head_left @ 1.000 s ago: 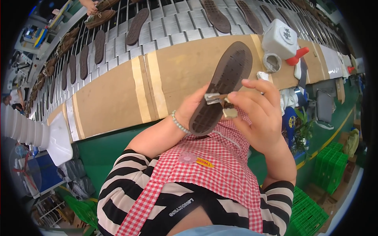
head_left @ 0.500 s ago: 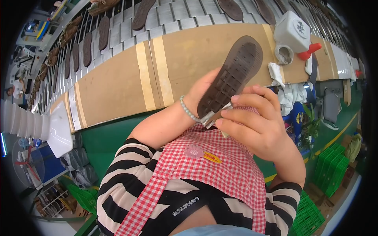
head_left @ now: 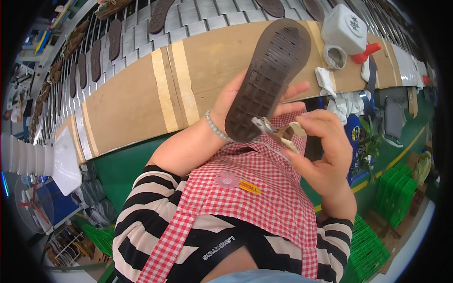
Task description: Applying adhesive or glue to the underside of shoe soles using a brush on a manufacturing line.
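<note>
My left hand [head_left: 225,103] holds a dark brown shoe sole [head_left: 262,82] from beneath, with its fingertips showing past the sole's right side. The sole's face with a grid of hollows and fine ribs is toward me, its wide end pointing away. In my right hand [head_left: 328,153] is a small tool with a silvery metal end and a beige, wrapped-looking grip [head_left: 290,135], pinched between thumb and fingers. Its metal end lies at the near end of the sole; whether it touches is unclear. The tool's exact kind cannot be made out.
A cardboard-covered ledge [head_left: 127,104] runs across in front of me, beside a slatted metal conveyor [head_left: 207,14] carrying more soles [head_left: 114,40]. At right stand a white plastic container [head_left: 344,29], a small cup [head_left: 334,57] and a red-handled thing [head_left: 366,53]. Green crates [head_left: 394,193] sit lower right.
The sole has moved slightly away from me and turned more face-on. My left fingers have spread out behind it. My right hand has drawn back a little, showing more of the tool.
</note>
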{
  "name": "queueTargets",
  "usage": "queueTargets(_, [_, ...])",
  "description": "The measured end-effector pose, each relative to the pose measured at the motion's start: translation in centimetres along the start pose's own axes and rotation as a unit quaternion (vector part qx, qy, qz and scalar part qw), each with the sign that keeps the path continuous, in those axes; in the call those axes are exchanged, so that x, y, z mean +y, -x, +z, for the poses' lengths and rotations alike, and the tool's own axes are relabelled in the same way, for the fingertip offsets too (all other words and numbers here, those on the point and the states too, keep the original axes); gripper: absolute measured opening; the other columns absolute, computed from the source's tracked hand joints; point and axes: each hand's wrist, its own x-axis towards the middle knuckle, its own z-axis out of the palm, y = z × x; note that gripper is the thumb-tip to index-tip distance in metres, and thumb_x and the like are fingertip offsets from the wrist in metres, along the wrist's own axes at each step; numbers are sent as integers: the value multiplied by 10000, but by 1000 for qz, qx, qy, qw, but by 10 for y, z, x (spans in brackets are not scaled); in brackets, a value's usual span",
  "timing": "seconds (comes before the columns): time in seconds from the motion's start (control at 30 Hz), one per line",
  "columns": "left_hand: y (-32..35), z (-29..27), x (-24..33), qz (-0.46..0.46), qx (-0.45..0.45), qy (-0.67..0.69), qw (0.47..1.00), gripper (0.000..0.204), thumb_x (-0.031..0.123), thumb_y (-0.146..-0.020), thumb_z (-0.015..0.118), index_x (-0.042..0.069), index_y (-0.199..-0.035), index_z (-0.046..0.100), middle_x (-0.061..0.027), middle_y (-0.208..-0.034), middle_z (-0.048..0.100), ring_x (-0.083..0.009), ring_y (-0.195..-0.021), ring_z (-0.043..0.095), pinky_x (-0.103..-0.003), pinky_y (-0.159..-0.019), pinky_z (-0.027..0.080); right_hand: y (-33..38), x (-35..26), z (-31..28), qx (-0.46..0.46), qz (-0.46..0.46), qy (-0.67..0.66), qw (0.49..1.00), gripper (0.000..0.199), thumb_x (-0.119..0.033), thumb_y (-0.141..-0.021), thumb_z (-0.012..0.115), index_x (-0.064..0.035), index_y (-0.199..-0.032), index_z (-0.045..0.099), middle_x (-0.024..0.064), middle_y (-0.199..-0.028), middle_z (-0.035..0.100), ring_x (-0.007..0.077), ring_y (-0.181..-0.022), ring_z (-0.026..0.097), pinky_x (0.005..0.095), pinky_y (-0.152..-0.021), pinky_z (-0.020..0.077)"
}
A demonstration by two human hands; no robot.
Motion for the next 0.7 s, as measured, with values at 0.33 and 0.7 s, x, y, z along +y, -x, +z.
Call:
queueTargets(0.33, [-3,-3,-5,-8,-37,29,999,609,409,-1039,428,38,-1518,373,-297,-1603,202,-549,-1389,359,-535,-1163,369,-3,9,-1,24,-34,33,999,480,-96,-611,875,-36,-1048,687,81,-966,690,295,-933,633,394,-822,484])
queueTargets(0.7, [-2,7,-16,19,-17,-113,993,527,365,-1084,311,58,-1502,406,-254,-1530,398,-353,-1418,408,-560,-1184,315,-15,20,-14,57,-54,99,992,443,-27,-656,821,-11,-1070,665,110,-971,640,232,-872,616,324,-775,497])
